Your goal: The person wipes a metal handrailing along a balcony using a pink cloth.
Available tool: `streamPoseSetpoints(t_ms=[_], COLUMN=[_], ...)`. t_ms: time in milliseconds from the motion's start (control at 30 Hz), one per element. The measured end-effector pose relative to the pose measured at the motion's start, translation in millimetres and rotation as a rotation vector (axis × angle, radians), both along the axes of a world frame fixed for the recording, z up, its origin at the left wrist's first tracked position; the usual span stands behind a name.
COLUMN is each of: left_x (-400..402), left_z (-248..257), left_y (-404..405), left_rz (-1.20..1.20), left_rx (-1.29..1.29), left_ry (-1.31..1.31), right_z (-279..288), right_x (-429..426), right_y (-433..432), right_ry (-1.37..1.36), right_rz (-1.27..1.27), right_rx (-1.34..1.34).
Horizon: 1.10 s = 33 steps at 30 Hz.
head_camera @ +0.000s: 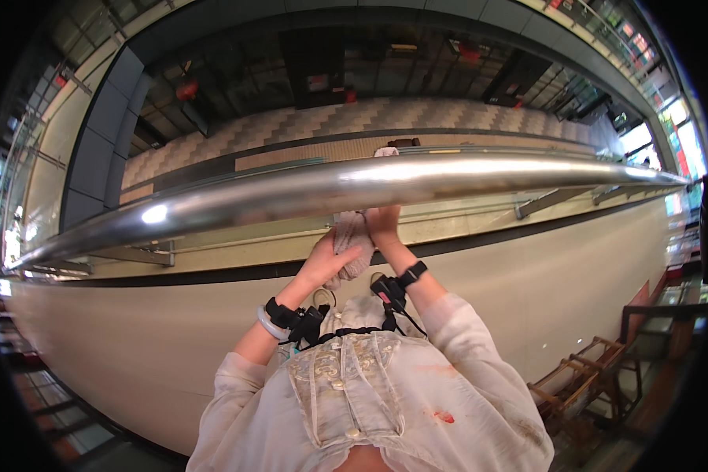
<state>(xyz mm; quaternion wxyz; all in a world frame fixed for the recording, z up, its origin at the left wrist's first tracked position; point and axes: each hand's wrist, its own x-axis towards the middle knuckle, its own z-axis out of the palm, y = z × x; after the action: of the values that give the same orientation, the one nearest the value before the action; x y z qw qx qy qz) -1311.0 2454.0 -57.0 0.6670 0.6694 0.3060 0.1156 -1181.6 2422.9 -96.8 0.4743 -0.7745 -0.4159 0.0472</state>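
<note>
A greyish-pink cloth hangs bunched just below a round metal handrail. My left hand grips the cloth from its left side, thumb across it. Against the cloth's right side is my right hand, its fingers partly hidden by the rail, so its hold cannot be told. A pale piece of cloth shows over the rail's far side. Both wrists wear black straps with small devices, and a pale bangle circles the left one.
Glass panels and metal brackets sit beneath the rail, above a pale ledge. Beyond the rail lies a lower level with a patterned floor. Wooden furniture stands on the pale tiled floor at right.
</note>
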Motion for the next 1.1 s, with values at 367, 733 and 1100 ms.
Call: streamPoseSetpoints(t_ms=[367, 733, 1100], left_x=[-23, -18, -22], left_z=[1, 21, 11], left_y=[-4, 1, 13], left_rz=[-0.243, -0.128, -0.113], left_rx=[0.176, 0.150, 0.110], left_ry=[0.403, 0.513, 0.521], right_z=[-42, -56, -54], right_x=[-33, -31, -35], right_y=[-3, 29, 26], right_ry=[0.589, 0.476, 0.452], right_rz=[-0.093, 0.096, 0.186], right_rx=[0.048, 0.145, 0.107])
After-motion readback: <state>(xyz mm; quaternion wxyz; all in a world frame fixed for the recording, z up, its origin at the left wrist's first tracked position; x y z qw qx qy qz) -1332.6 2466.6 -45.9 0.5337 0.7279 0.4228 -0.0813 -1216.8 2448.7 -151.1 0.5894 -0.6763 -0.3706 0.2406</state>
